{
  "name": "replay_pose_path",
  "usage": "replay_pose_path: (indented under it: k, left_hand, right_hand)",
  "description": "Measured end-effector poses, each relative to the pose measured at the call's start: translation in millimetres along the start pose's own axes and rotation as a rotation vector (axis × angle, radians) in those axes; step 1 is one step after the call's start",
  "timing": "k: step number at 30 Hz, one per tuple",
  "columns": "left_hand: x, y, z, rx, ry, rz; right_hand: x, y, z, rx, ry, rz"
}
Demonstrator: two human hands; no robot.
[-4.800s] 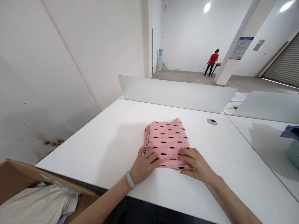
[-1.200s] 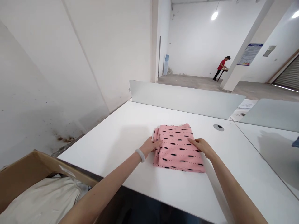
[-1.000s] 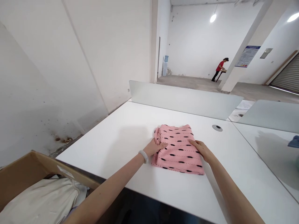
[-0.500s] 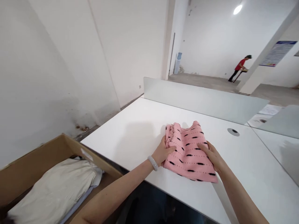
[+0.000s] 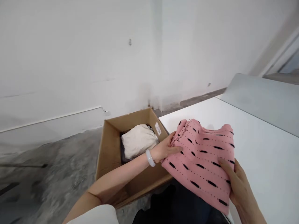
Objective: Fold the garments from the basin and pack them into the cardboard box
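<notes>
A folded pink cloth (image 5: 203, 158) with black dashes and dotted lines hangs between my two hands at the table's near left edge. My left hand (image 5: 165, 148), with a pale bangle at the wrist, grips its left side, thumb on top. The right side is held by my right hand (image 5: 235, 180), thumb on the front and fingers behind, mostly hidden. Left of the cloth stands an open cardboard box (image 5: 109, 149), with a crumpled off-white cloth (image 5: 137, 140) inside; my left forearm passes over the box.
The white table (image 5: 263, 155) extends to the right, with a pale divider panel (image 5: 268, 96) along its far side. A white wall (image 5: 81, 56) rises behind the box. Grey concrete floor (image 5: 77, 165) shows at the left.
The view has swung left, bringing the whole box into sight. The pink cloth, still in both hands, has moved from over the table towards the box and the table's edge.
</notes>
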State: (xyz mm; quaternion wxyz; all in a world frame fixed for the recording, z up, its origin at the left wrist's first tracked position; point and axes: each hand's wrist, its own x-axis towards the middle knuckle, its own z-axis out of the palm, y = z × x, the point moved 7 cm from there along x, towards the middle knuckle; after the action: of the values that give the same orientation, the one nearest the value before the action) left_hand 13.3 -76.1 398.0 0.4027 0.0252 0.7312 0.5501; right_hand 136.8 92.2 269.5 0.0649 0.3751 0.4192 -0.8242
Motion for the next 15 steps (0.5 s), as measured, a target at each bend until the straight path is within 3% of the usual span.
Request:
replay_pose_path:
  k: [4, 8, 11, 15]
  left_hand:
    - [-49.3, 5.1, -75.7, 0.078, 0.165, -0.01]
    - [-87.8, 7.8, -138.9, 0.133, 0.267, -0.01]
    - [-104.1, 2.4, -177.6, 0.151, 0.28, -0.03]
    - [-110.9, -12.1, -220.6, 0.242, 0.24, -0.062]
  right_hand:
    - [0.0, 14.0, 89.9, 0.009, -0.176, 0.014]
    - [-4.1, 34.1, 165.3, 0.026, -0.323, 0.062]
    - [-4.7, 54.2, 210.0, 0.093, -0.42, 0.081]
    - [2.8, 92.4, 246.9, 0.15, -0.457, 0.227]
